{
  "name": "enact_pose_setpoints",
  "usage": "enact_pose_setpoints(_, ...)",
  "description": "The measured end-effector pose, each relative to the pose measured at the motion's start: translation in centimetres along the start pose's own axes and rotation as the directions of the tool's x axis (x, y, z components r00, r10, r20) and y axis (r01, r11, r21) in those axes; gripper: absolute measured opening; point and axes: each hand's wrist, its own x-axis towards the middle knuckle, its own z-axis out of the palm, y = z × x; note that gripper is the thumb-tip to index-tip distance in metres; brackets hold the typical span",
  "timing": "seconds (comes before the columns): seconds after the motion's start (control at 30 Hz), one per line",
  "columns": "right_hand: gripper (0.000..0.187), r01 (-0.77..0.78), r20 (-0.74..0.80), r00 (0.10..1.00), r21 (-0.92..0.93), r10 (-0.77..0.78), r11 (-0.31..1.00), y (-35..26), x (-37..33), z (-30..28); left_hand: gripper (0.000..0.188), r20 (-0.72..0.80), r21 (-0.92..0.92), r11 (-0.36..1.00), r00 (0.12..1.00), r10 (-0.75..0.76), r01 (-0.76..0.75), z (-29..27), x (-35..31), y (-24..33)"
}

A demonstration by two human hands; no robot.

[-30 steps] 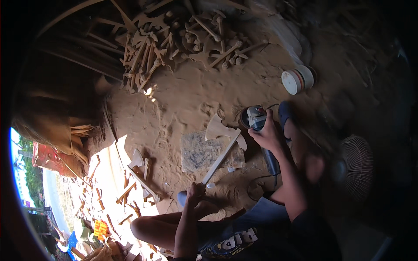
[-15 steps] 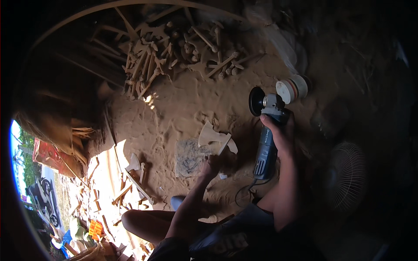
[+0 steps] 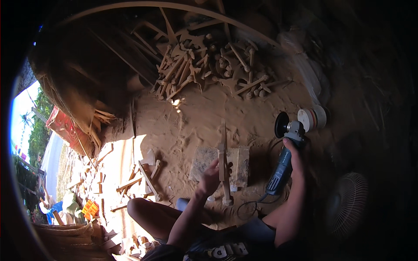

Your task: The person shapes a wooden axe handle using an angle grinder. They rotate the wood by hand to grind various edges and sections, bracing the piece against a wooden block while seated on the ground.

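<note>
My left hand [image 3: 210, 178] grips a pale carved wooden axe [image 3: 223, 163] near its middle. It stands nearly edge-on, with a thin blade up and a knobbed end low near my legs. Behind it lies a flat, worn block [image 3: 242, 167] on the dusty ground. To the right, my right hand [image 3: 296, 160] is wrapped round a blue-grey angle grinder [image 3: 281, 170] below its metal head. The grinder's black round disc [image 3: 281, 125] is apart from the wood. A cord trails from its lower end. Some of my left fingers are hidden behind the wood.
A heap of carved wooden pieces [image 3: 183, 65] lies at the far side. Beyond the grinder sits a white round container [image 3: 307, 119]. A wire-guarded fan [image 3: 348, 204] stands at the right. More wooden pieces [image 3: 148, 176] lie in sunlight at left, near a red sack [image 3: 65, 128].
The wooden axe has turned from showing its broad side to nearly edge-on, baring more of the block. My right hand still holds the grinder. The whole view has shifted.
</note>
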Motion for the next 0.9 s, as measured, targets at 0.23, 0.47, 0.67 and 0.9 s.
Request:
enact_pose_setpoints(0.23,0.045,0.086,-0.010,0.996,0.020,-0.085,0.996,-1.1,-0.7,0.7,0.067,0.242,-0.161,0.857,0.861,-0.447,0.490,1.2,-2.0,10.6)
enact_pose_setpoints(0.47,0.038,0.131,0.000,0.991,-0.032,-0.131,0.991,-2.0,-2.8,2.4,0.067,-0.029,0.466,0.881,0.994,0.103,-0.078,6.9,-8.2,16.7)
enact_pose_setpoints(0.67,0.069,-0.020,0.177,0.983,-0.132,0.043,0.991,-1.7,-2.5,2.0,0.089,0.138,-0.408,0.911,0.982,0.129,-0.062,2.4,-5.7,17.6)
enact_pose_setpoints(0.9,0.073,0.244,0.227,0.956,-0.261,-0.186,0.934,4.5,-3.8,6.4,0.017,-0.305,0.348,0.932,0.927,0.217,-0.104,-9.7,1.0,5.6)
